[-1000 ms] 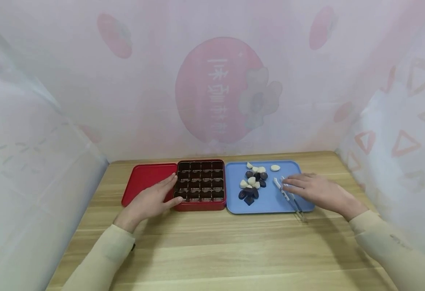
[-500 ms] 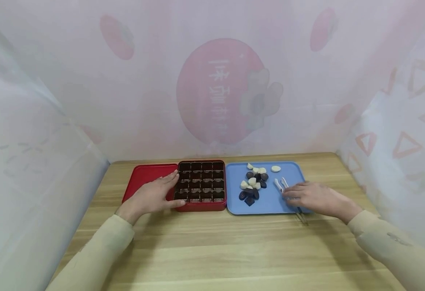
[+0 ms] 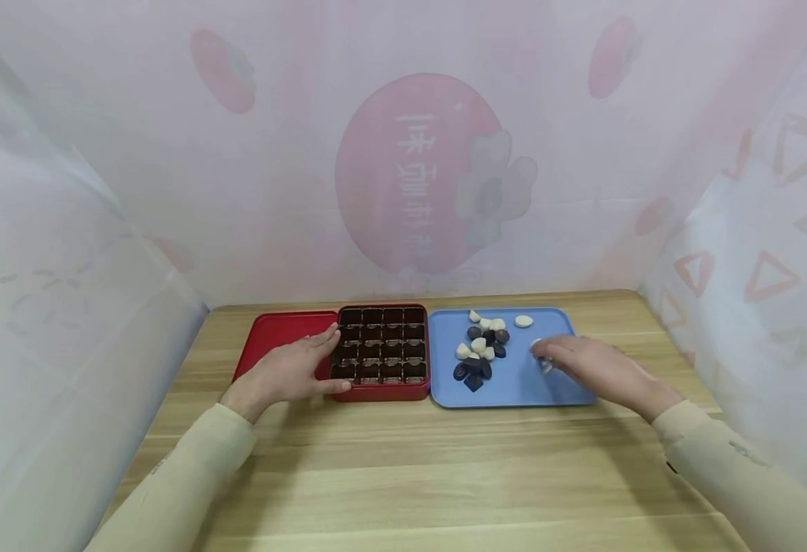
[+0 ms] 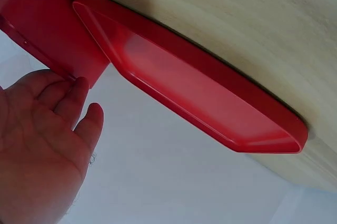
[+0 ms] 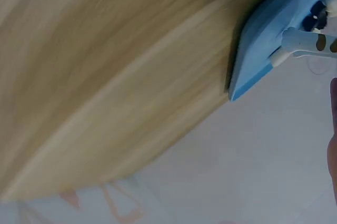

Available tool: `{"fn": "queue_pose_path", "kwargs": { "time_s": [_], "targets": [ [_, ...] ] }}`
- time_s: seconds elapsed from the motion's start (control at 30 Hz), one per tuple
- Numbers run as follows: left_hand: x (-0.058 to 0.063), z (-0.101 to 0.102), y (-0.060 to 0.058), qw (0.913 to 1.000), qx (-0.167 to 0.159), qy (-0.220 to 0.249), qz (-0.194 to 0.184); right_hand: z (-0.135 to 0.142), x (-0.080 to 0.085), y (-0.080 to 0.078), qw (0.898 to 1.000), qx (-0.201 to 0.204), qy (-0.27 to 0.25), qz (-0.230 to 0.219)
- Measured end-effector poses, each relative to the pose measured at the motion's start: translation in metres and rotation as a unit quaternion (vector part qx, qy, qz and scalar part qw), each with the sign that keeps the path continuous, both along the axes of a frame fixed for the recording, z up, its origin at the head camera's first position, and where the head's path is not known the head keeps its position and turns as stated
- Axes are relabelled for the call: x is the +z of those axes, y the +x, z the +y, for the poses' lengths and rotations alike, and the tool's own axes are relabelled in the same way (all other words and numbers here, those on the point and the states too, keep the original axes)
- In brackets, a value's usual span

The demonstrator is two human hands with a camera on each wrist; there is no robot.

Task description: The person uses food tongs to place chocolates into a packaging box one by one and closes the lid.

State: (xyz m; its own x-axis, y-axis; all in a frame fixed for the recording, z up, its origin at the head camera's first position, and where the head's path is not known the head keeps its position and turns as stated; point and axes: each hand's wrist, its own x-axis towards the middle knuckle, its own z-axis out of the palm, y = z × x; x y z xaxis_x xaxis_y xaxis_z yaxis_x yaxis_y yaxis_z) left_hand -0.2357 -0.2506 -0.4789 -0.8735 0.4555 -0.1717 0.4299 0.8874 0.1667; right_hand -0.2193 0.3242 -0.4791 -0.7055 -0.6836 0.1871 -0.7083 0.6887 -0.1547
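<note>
Head view shows your left grip [image 3: 289,376] spread, fingers touching the left side of the red box [image 3: 380,392]; your right grip [image 3: 600,368] pinches the tongs [image 3: 544,363] over the blue tray [image 3: 514,391]. Dark and white chocolates [image 3: 479,345] lie on that tray, mostly left of the tongs. Your left grip partly hides a red lid [image 3: 275,336] beside the box. Patterned sheeting [image 3: 583,192] surrounds the pale wood worktop [image 3: 410,468].
</note>
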Motion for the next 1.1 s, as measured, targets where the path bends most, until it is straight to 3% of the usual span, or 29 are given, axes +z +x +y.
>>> {"fn": "queue_pose_path", "kwargs": {
  "time_s": [0.07, 0.1, 0.2, 0.27, 0.37, 0.47, 0.53, 0.67, 0.7, 0.73, 0.83, 0.9, 0.97, 1.1],
  "targets": [
    [-0.001, 0.000, 0.000, 1.0000, 0.002, 0.002, -0.001, -0.006, 0.000, -0.002, 0.997, -0.040, -0.063, -0.015],
    [-0.001, 0.000, 0.000, 1.0000, 0.003, 0.004, -0.001, -0.009, -0.001, -0.004, 0.996, -0.037, -0.084, 0.000],
    [-0.001, 0.000, 0.000, 0.9999, 0.007, 0.013, -0.006, -0.017, -0.001, -0.007, 0.981, -0.065, -0.183, -0.010],
    [-0.001, 0.001, 0.001, 0.9997, 0.010, 0.021, -0.010, -0.022, 0.000, -0.007, 0.964, -0.089, -0.247, -0.037],
    [-0.002, 0.000, 0.002, 0.9992, 0.012, 0.036, -0.016, -0.031, 0.005, -0.005, 0.930, -0.127, -0.333, -0.089],
    [-0.004, -0.002, 0.002, 0.9985, 0.010, 0.049, -0.020, -0.042, 0.010, -0.001, 0.883, -0.167, -0.415, -0.142],
    [-0.004, -0.004, 0.002, 0.9982, 0.007, 0.057, -0.017, -0.049, 0.014, 0.002, 0.836, -0.187, -0.482, -0.187],
    [-0.005, -0.009, -0.002, 0.9975, 0.006, 0.070, -0.002, -0.065, 0.021, 0.005, 0.729, -0.213, -0.603, -0.243],
    [-0.006, -0.010, -0.004, 0.9972, 0.004, 0.074, 0.002, -0.068, 0.022, 0.006, 0.711, -0.218, -0.620, -0.249],
    [-0.006, -0.010, -0.006, 0.9970, 0.001, 0.077, 0.004, -0.071, 0.022, 0.006, 0.700, -0.224, -0.630, -0.250],
    [-0.007, -0.011, -0.012, 0.9963, -0.007, 0.085, -0.008, -0.080, 0.023, 0.008, 0.684, -0.245, -0.639, -0.253],
    [-0.008, -0.010, -0.016, 0.9959, -0.010, 0.086, -0.025, -0.084, 0.023, 0.010, 0.681, -0.254, -0.637, -0.256],
    [-0.009, -0.009, -0.018, 0.9956, -0.008, 0.084, -0.041, -0.088, 0.023, 0.012, 0.680, -0.260, -0.636, -0.257],
    [-0.010, -0.006, -0.019, 0.9952, -0.005, 0.079, -0.058, -0.093, 0.022, 0.017, 0.690, -0.265, -0.626, -0.248]
  ]
}}
